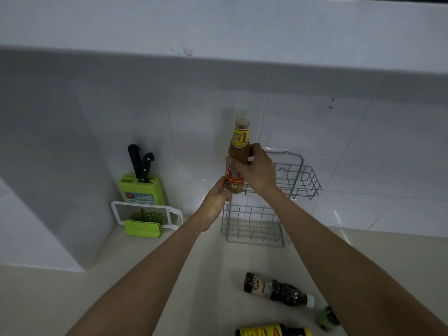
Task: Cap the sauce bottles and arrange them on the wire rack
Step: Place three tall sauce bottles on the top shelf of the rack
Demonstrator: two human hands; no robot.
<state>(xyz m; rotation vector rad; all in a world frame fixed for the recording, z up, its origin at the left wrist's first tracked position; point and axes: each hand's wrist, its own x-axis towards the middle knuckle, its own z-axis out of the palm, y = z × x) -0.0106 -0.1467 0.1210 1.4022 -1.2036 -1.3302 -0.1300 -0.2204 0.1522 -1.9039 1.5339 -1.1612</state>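
With both grips holding the capped brown sauce bottle [238,154], right hand [258,170] at its waist and left hand [216,202] under its base, lower it upright into the wire rack [300,180], keeping the base level.

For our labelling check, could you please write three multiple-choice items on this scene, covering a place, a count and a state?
1. Where is the knife block?
A. left of the wire rack
B. inside the rack
C. right of the rack

2. How many black knife handles stand in it?
A. one
B. two
C. four

3. How is the brown sauce bottle held?
A. lying on the counter
B. upright, in both hands
C. upside down

Key: 1 A, it stands by the left corner; 2 B, two show; 3 B, the left hand grips its base, the right hand its middle.
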